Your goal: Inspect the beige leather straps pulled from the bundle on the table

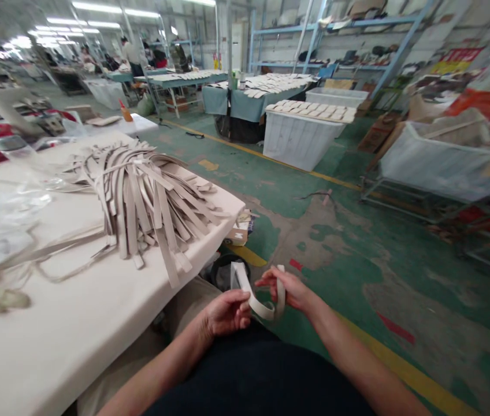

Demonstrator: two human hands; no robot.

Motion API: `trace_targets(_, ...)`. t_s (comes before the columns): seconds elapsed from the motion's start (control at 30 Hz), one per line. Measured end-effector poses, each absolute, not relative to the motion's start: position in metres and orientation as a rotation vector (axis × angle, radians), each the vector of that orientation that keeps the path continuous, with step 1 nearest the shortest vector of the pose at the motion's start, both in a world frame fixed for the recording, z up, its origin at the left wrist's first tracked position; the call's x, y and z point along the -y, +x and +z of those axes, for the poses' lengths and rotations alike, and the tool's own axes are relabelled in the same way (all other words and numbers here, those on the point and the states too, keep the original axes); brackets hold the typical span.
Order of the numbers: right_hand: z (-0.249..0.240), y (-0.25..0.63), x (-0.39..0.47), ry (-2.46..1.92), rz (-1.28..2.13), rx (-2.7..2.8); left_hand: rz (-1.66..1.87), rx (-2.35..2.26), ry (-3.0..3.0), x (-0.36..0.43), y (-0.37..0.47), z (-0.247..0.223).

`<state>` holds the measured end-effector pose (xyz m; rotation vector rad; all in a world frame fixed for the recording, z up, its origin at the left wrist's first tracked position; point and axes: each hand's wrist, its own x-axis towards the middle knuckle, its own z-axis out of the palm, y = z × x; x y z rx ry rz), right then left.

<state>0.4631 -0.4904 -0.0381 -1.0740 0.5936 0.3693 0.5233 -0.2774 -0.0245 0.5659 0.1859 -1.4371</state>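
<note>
A narrow off-white strap (263, 312) hangs in a U-shaped loop between my two hands, just in front of my body. My left hand (229, 312) pinches it below one end, and a clear plastic-like piece shows beside that end. On the other side, my right hand (292, 287) grips the strap near its other end, thumb against it and some fingers stretched out. To the left, a large tied bundle of similar beige straps (130, 190) lies fanned out on the pale-covered table (75, 335), some ends reaching its edge.
Clear plastic sheeting (2, 216) lies on the table's left side. A dark bin (223, 271) stands beside the table edge. Further off are a white tub (290, 138) topped with flat pieces, a cart with a translucent tub (448, 167), worktables and blue shelving (284, 28).
</note>
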Motion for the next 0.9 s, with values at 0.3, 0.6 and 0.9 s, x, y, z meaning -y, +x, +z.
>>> trace_targets(0.3,-0.077,0.526,0.473,-0.913,0.404,-0.5,-1.593,-0.028,0.58,0.28,0.519,-0.029)
trace_targets(0.6,-0.059,0.56,0.532,-1.191,0.399,-0.435,-1.649,0.026,0.63,0.28,0.52,-0.032)
trace_targets(0.9,-0.056,0.553,0.519,-1.44,0.942,-0.158,-1.674,0.045,0.626,0.283,0.518,-0.03)
